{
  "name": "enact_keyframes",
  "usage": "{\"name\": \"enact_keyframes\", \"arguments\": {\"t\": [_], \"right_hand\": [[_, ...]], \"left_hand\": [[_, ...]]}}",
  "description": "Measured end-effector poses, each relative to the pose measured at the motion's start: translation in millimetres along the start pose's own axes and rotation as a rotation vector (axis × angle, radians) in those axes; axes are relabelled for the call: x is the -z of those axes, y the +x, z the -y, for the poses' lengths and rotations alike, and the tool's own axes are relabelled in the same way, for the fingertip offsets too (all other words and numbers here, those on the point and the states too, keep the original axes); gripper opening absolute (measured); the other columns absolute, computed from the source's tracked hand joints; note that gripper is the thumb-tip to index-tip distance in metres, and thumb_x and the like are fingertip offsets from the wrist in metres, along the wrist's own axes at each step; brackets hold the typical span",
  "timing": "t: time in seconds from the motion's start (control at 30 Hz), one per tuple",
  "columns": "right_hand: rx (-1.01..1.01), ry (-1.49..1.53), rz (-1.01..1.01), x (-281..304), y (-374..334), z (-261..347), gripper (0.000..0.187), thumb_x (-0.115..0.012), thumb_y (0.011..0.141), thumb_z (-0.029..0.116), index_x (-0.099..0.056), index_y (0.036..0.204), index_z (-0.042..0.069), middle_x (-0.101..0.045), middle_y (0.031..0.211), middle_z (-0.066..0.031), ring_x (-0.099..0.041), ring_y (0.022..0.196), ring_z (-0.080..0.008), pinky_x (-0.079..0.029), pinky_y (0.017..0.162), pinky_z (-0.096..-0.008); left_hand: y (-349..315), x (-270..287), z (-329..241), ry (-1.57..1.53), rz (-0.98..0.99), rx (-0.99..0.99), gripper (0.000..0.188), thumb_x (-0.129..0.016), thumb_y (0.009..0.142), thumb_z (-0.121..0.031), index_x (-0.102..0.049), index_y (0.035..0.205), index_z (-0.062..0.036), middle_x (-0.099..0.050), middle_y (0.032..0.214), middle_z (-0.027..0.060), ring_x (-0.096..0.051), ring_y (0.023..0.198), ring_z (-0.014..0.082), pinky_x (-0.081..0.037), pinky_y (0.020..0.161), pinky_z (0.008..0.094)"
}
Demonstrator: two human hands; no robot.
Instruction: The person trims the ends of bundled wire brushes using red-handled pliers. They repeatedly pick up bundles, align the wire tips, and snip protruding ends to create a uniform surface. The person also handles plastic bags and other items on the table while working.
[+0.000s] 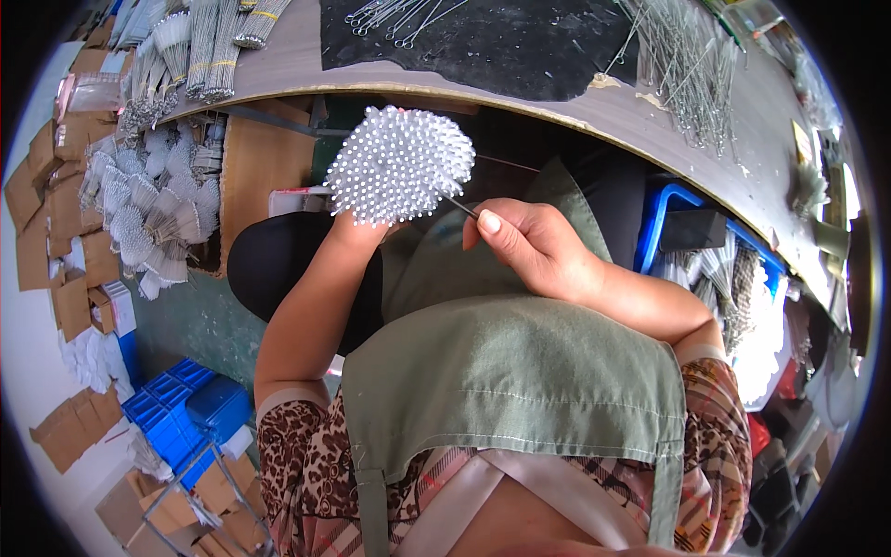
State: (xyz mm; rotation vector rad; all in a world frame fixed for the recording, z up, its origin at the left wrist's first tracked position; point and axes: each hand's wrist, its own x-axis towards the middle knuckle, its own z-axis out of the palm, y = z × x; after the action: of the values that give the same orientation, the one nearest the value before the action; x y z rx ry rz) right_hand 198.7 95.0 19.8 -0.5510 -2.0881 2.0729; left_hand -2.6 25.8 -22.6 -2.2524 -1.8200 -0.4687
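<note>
R hand [538, 246] pinches thin wire [459, 205] at white-tipped wire bundle [399, 167]; L hand [360, 233] mostly hidden behind, grip unclear. Prob. mid-adjustment of one wire; next needs steady pinch.

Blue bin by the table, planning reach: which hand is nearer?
Right. The right hand is left of the bin, the left hand farther left behind the white-tipped bundle.

Beyond the right fingers [510, 212] stretches a long grey-brown counter [288, 51] with dark, shadowed space [520, 141] beneath it, while a dull green floor [195, 320] lies to their left, a whitish wall [28, 371] farther left, and white light [763, 357] glares brightly to their right
</note>
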Motion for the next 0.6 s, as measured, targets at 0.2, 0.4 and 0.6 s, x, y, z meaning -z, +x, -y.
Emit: {"name": "enact_keyframes", "arguments": {"t": [0.2, 0.4, 0.6], "right_hand": [[0.097, -0.104, -0.046, -4, 4, -7, 0.040, -0.040, 0.095, 0.034, -0.060, 0.083, 0.002, -0.059, 0.075, -0.0114, -0.059, 0.069, -0.0221, -0.046, 0.066, -0.0307], [0.061, -0.154, -0.076, 0, 7, -10, 0.037, -0.042, 0.094, 0.032, -0.060, 0.085, 0.001, -0.059, 0.076, -0.0126, -0.059, 0.069, -0.0237, -0.047, 0.064, -0.0313], [0.135, -0.139, -0.091, 2, -4, -11, 0.036, -0.043, 0.094, 0.033, -0.060, 0.086, 0.001, -0.059, 0.075, -0.0120, -0.059, 0.067, -0.0229, -0.047, 0.062, -0.0307]], "left_hand": [[-10, -6, 5, 0.063, 0.110, 0.022, 0.051, -0.065, 0.065, -0.035, -0.058, 0.109, -0.0104, -0.052, 0.117, 0.0141, -0.044, 0.114, 0.0350, -0.027, 0.102, 0.0452], [3, -2, 10, 0.149, 0.095, -0.069, 0.048, -0.075, 0.045, -0.038, -0.063, 0.081, -0.0091, -0.059, 0.083, 0.0118, -0.057, 0.082, 0.0321, -0.044, 0.077, 0.0421], [3, -3, 9, 0.057, 0.076, -0.014, 0.045, -0.076, 0.042, -0.036, -0.062, 0.077, -0.0102, -0.058, 0.079, 0.0102, -0.057, 0.078, 0.0320, -0.044, 0.072, 0.0414]]}}
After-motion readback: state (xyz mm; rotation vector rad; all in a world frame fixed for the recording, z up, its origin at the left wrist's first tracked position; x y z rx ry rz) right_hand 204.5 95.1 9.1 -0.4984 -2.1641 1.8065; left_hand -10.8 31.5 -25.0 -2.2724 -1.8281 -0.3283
